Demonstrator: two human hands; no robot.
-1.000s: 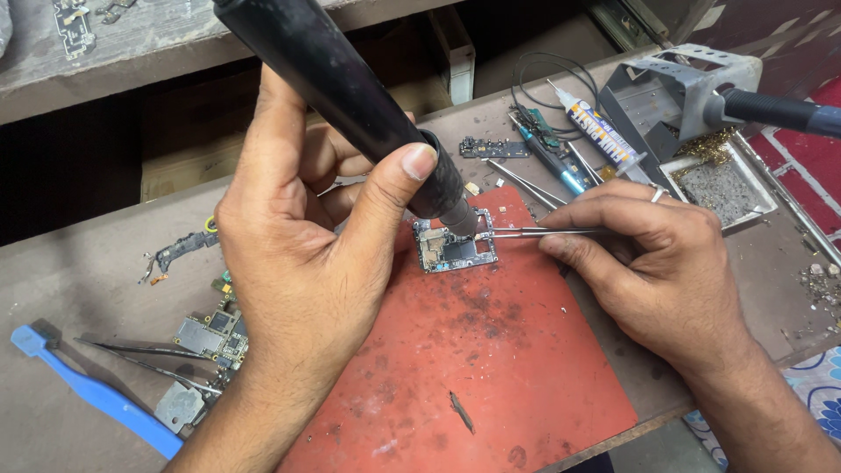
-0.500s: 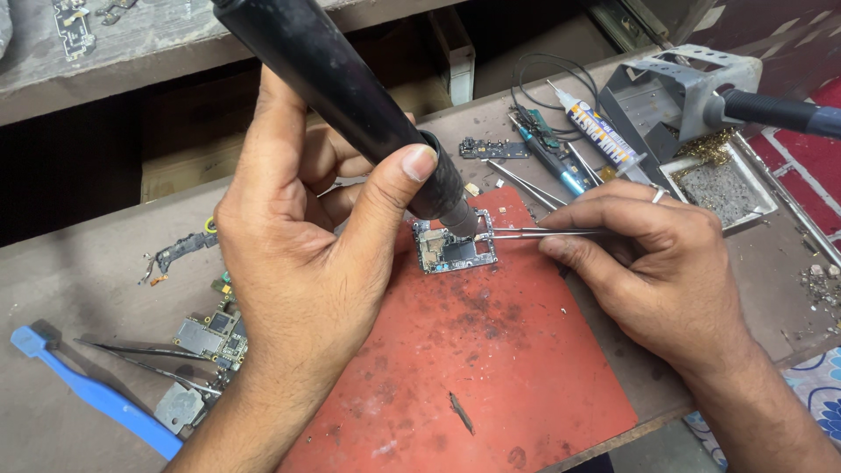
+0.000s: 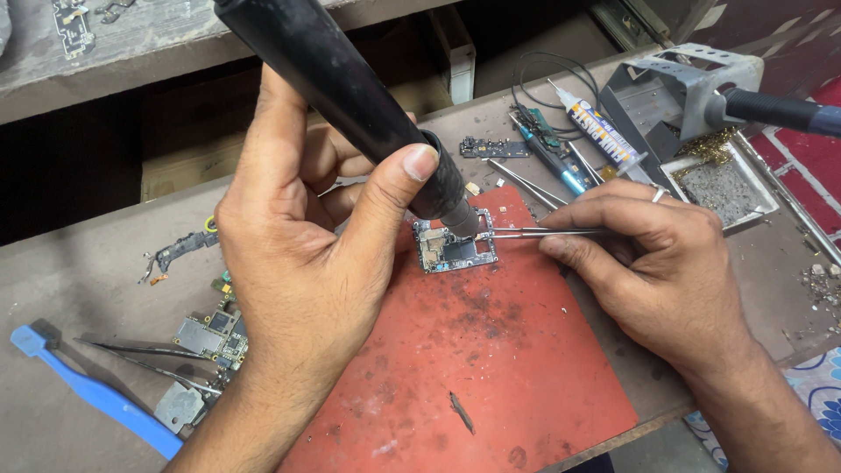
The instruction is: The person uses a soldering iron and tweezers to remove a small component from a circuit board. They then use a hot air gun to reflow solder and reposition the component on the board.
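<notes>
My left hand (image 3: 302, 263) grips a thick black hot-air wand (image 3: 342, 92), its nozzle tip pointing down onto a small circuit board (image 3: 451, 250). The board lies at the top of a red work mat (image 3: 491, 368). My right hand (image 3: 657, 271) pinches thin metal tweezers (image 3: 543, 233) whose tips reach the right edge of the board, just beside the nozzle. A ring shows on one finger of the right hand.
A soldering iron in its grey stand (image 3: 701, 88) and a tray of residue (image 3: 723, 188) stand at the back right. A flux syringe (image 3: 600, 131) and hand tools (image 3: 547, 153) lie behind the mat. Board fragments (image 3: 210, 337), spare tweezers (image 3: 144, 355) and a blue pry tool (image 3: 92, 394) are at the left.
</notes>
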